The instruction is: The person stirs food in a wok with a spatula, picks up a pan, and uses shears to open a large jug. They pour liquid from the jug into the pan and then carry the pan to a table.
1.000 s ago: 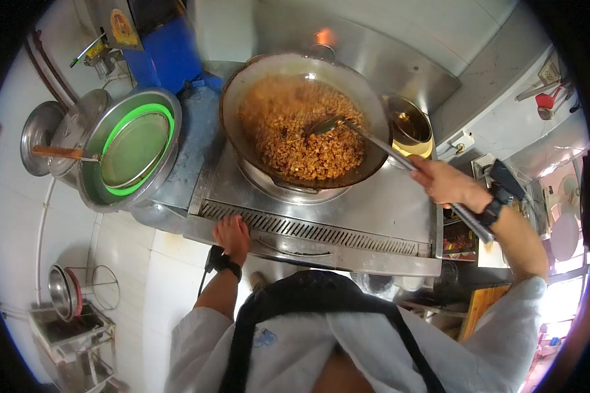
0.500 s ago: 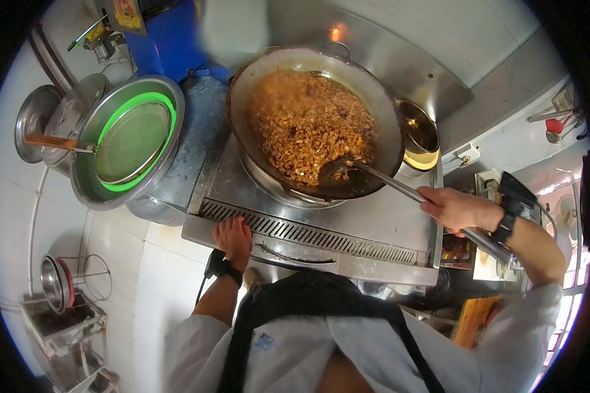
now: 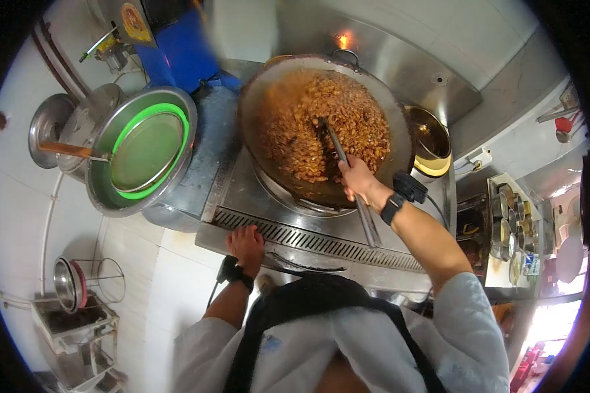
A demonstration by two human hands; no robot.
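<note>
My right hand [image 3: 357, 178] is closed around the metal handle of a long wok spatula [image 3: 368, 226]. The spatula's head is buried in a brown, oily mass of small chopped pieces [image 3: 354, 98]; I cannot make out what food it is. A large wok [image 3: 400, 141] holds this food and sits on the steel stove [image 3: 242, 190]. My left hand [image 3: 246, 245] rests on the stove's front edge beside the slotted grate [image 3: 321, 242], fingers laid over the edge and holding nothing.
Left of the stove stands a wide metal basin [image 3: 101, 187] with a green-rimmed bowl [image 3: 185, 124] and a wooden-handled strainer [image 3: 65, 149]. A pot of dark liquid [image 3: 429, 134] stands right of the wok. Several small containers [image 3: 505, 223] line a shelf at the right.
My right hand has moved left and in over the wok, and the spatula's head has gone from the near side to the middle of the food. The left hand stays on the stove edge.
</note>
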